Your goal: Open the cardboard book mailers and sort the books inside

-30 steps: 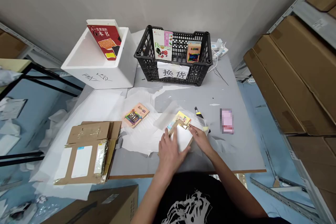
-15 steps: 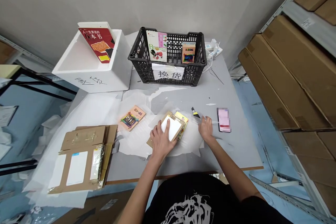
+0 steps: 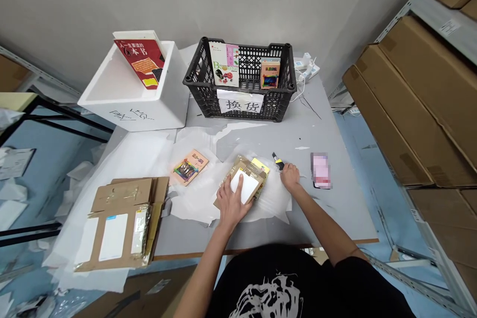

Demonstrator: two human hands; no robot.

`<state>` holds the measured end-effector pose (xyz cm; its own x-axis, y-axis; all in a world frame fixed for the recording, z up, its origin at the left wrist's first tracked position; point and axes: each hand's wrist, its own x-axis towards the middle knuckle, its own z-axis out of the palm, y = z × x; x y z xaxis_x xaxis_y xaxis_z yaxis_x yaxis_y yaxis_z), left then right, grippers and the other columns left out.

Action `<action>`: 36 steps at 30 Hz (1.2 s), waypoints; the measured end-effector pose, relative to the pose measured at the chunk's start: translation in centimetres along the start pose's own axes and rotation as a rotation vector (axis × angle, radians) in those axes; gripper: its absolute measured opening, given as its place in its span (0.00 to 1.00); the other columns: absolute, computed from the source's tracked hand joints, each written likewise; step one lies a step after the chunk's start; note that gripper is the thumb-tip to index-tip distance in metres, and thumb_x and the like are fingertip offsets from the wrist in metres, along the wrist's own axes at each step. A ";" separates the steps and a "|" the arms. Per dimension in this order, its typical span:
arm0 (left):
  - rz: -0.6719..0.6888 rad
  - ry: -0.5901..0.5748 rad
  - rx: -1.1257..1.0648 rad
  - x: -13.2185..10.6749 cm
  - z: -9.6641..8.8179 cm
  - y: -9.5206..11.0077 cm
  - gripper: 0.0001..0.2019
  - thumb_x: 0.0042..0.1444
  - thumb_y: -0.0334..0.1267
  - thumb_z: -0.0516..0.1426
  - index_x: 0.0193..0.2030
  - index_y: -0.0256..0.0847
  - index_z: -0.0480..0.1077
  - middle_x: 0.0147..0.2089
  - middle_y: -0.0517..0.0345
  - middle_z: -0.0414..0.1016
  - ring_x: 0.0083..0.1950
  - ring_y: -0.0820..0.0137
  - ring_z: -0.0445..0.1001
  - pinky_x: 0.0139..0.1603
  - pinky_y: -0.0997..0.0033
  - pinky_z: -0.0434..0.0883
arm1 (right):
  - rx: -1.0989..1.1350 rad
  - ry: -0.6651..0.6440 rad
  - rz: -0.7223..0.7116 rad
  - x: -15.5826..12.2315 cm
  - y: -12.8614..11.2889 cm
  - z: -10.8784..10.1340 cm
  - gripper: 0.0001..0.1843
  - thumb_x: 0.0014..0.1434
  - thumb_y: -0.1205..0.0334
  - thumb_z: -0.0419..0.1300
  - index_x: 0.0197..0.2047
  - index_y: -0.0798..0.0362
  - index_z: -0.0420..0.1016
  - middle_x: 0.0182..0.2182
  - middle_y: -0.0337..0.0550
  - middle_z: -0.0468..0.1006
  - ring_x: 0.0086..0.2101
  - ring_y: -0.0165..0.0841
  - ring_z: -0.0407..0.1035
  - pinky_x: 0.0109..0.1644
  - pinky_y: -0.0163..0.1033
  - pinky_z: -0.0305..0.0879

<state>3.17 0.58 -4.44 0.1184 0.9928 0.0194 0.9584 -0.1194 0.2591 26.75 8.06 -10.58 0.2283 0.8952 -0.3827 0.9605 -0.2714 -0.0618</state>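
A black plastic crate [image 3: 238, 43] stands at the far edge of the grey table [image 3: 337, 208], holding a white-covered book with a green title [image 3: 223, 64] upright against its back wall and a smaller, colourful book [image 3: 270, 73] to the right; a paper sign [image 3: 240, 104] reading 换货 hangs on its front. To its left, at the far left corner, a white foam box [image 3: 134, 114] holds a red book [image 3: 139, 62] tilted against its rear wall. Nearer the table's front edge, a cardboard mailer [image 3: 242, 166] with a white label [image 3: 246, 186] lies on white packing sheet [image 3: 197, 208], a yellow book [image 3: 261, 165] showing at its far right corner. The left hand [image 3: 231, 203] presses flat on the label, fingers spread, gripping nothing. The right hand [image 3: 289, 176] rests curled on the sheet just beside a yellow-and-black utility knife [image 3: 278, 161]; whether it holds the knife cannot be told.
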 end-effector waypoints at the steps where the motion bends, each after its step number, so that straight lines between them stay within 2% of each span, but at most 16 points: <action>1: 0.014 0.001 0.001 0.0 0.0 -0.3 0.41 0.48 0.51 0.58 0.67 0.43 0.51 0.67 0.38 0.46 0.63 0.45 0.51 0.58 0.47 0.54 | 0.006 -0.020 0.006 0.3 0.1 -0.1 0.17 0.59 0.67 0.52 0.51 0.64 0.65 0.49 0.62 0.68 0.50 0.44 0.61 0.51 0.42 0.55; 8: 0.096 0.013 -0.017 -0.5 -0.4 -2.1 0.38 0.50 0.52 0.57 0.66 0.43 0.54 0.66 0.38 0.47 0.63 0.46 0.52 0.59 0.48 0.53 | 0.030 -0.137 0.083 2.5 0.2 -1.1 0.22 0.62 0.58 0.49 0.55 0.62 0.62 0.50 0.61 0.68 0.50 0.43 0.64 0.47 0.42 0.60; 13: 0.107 0.045 -0.015 -0.5 -0.2 -2.1 0.37 0.50 0.52 0.57 0.65 0.43 0.56 0.66 0.38 0.47 0.62 0.46 0.53 0.57 0.48 0.54 | 0.014 -0.155 0.090 3.0 -0.7 -1.3 0.21 0.59 0.65 0.53 0.55 0.64 0.62 0.51 0.63 0.67 0.52 0.43 0.63 0.50 0.43 0.59; 16: 0.118 0.058 -0.006 -0.5 0.0 -2.2 0.38 0.48 0.51 0.58 0.66 0.42 0.55 0.66 0.38 0.47 0.61 0.46 0.54 0.57 0.49 0.55 | 0.016 -0.131 0.071 2.8 -1.2 -1.5 0.21 0.58 0.69 0.51 0.55 0.66 0.62 0.50 0.65 0.67 0.52 0.43 0.63 0.50 0.44 0.60; 21: 0.123 0.055 0.001 -0.7 0.0 -2.2 0.38 0.49 0.52 0.57 0.66 0.43 0.55 0.66 0.38 0.47 0.60 0.46 0.54 0.57 0.49 0.54 | 0.078 -0.099 0.030 3.2 -1.3 -2.3 0.20 0.61 0.65 0.49 0.56 0.61 0.60 0.53 0.61 0.64 0.53 0.41 0.62 0.50 0.41 0.60; 24: 0.123 0.056 0.001 -0.8 0.0 -2.1 0.38 0.49 0.52 0.57 0.66 0.44 0.54 0.66 0.38 0.46 0.60 0.47 0.55 0.57 0.49 0.54 | 0.135 -0.156 0.065 3.9 -1.1 -2.4 0.20 0.59 0.66 0.52 0.55 0.61 0.61 0.52 0.60 0.64 0.49 0.40 0.67 0.47 0.40 0.62; 27: 0.128 0.063 -0.003 -0.8 0.1 -2.1 0.38 0.50 0.52 0.57 0.67 0.44 0.53 0.66 0.38 0.45 0.60 0.47 0.54 0.56 0.49 0.54 | 0.215 -0.221 0.091 4.9 -0.9 -2.6 0.19 0.58 0.63 0.54 0.52 0.59 0.63 0.48 0.58 0.69 0.46 0.40 0.69 0.46 0.40 0.63; 30: 0.125 0.063 -0.013 -0.9 0.2 -2.2 0.39 0.49 0.51 0.57 0.67 0.45 0.52 0.67 0.39 0.45 0.60 0.47 0.54 0.56 0.49 0.55 | 0.322 -0.222 0.099 6.1 -0.6 -3.6 0.18 0.61 0.61 0.50 0.53 0.57 0.62 0.45 0.55 0.73 0.47 0.41 0.69 0.46 0.40 0.63; 33: 0.120 0.064 -0.020 -0.9 0.3 -2.2 0.39 0.48 0.50 0.58 0.67 0.45 0.53 0.67 0.40 0.45 0.60 0.47 0.54 0.57 0.49 0.54 | 0.440 -0.170 0.099 7.1 -0.2 -5.4 0.20 0.64 0.61 0.44 0.57 0.58 0.57 0.48 0.55 0.72 0.48 0.38 0.68 0.47 0.38 0.63; 36: 0.118 0.061 -0.025 -1.0 0.3 -2.2 0.40 0.47 0.50 0.59 0.67 0.44 0.53 0.67 0.39 0.45 0.61 0.47 0.53 0.57 0.49 0.54 | 0.557 -0.140 0.087 6.5 0.3 -7.4 0.22 0.64 0.57 0.39 0.58 0.57 0.53 0.45 0.51 0.73 0.42 0.34 0.70 0.42 0.35 0.65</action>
<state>0.99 -0.19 -5.38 0.2134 0.9708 0.1099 0.9317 -0.2361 0.2759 29.73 16.38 -6.24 0.2430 0.8165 -0.5237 0.7020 -0.5206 -0.4859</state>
